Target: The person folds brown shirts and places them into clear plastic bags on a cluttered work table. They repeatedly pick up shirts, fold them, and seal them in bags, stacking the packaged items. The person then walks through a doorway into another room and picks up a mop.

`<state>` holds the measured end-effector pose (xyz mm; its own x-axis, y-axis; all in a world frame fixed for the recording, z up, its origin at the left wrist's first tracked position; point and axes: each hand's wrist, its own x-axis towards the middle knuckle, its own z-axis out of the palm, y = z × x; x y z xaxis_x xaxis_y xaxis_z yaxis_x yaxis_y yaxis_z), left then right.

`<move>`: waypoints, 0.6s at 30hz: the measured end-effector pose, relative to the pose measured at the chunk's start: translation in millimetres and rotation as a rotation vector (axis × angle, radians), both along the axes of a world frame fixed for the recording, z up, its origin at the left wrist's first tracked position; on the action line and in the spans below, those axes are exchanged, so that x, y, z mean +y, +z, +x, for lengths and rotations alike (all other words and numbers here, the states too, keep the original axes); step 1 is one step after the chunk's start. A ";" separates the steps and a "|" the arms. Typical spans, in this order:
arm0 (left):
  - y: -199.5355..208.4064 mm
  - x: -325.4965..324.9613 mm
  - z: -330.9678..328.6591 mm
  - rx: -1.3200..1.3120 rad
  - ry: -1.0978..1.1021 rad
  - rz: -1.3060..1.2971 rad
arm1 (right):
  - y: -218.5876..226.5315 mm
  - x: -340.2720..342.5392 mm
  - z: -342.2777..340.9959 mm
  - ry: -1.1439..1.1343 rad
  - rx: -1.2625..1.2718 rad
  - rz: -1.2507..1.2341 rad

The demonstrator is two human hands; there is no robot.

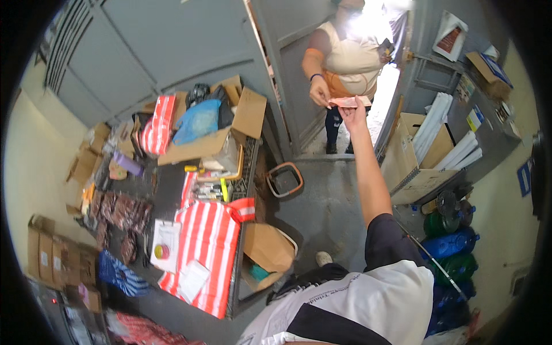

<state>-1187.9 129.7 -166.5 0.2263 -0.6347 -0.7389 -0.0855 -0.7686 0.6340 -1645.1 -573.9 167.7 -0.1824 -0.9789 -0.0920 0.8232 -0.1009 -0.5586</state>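
My right arm stretches far out toward the doorway, and my right hand [352, 117] is closed on a pinkish-orange paper slip [345, 102] that looks like a banknote. At the slip's left end is the hand [319, 91] of another person [349, 60], who stands in the doorway; fingers there touch or nearly touch it. My left hand is out of the picture. Left of me, a red-and-white striped plastic bag [210, 241] lies flat on a dark table [171, 187], with a small white paper [194, 280] on top.
Cardboard boxes [248, 115] and bags crowd the table's far end. A black bin [284, 179] stands on the floor ahead. To the right are a carton of white rolls [409, 167] and several large water bottles [451, 244].
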 end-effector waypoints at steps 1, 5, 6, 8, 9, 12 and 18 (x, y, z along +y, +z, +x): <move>0.2 0.4 -5.4 0.011 -0.013 -0.027 | -7.1 -11.7 -1.3 0.036 0.003 -0.029; -4.7 20.2 -8.4 0.075 0.012 -0.119 | -33.3 -50.0 9.6 0.090 -0.093 -0.118; -12.7 6.4 -7.6 0.122 0.012 -0.158 | -32.4 -69.0 -20.6 0.074 -0.092 -0.112; -13.7 -5.1 2.4 0.175 0.119 -0.212 | -27.3 -82.5 -29.3 -0.024 -0.044 -0.095; -18.3 -23.9 -0.2 0.180 0.172 -0.218 | -15.2 -94.0 -63.5 0.028 -0.041 -0.188; 21.9 -31.4 -3.5 0.117 0.332 -0.106 | -12.4 -56.3 -50.7 -0.113 0.133 -0.391; 148.8 -114.2 -43.2 0.100 0.140 -0.399 | -49.2 173.0 87.0 0.435 0.816 0.101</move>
<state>-1231.1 15.5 -17.7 0.2703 -0.8435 -0.4642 0.0788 -0.4611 0.8838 -1558.1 -400.9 118.5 0.1529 -0.9707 -0.1854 0.1251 0.2051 -0.9707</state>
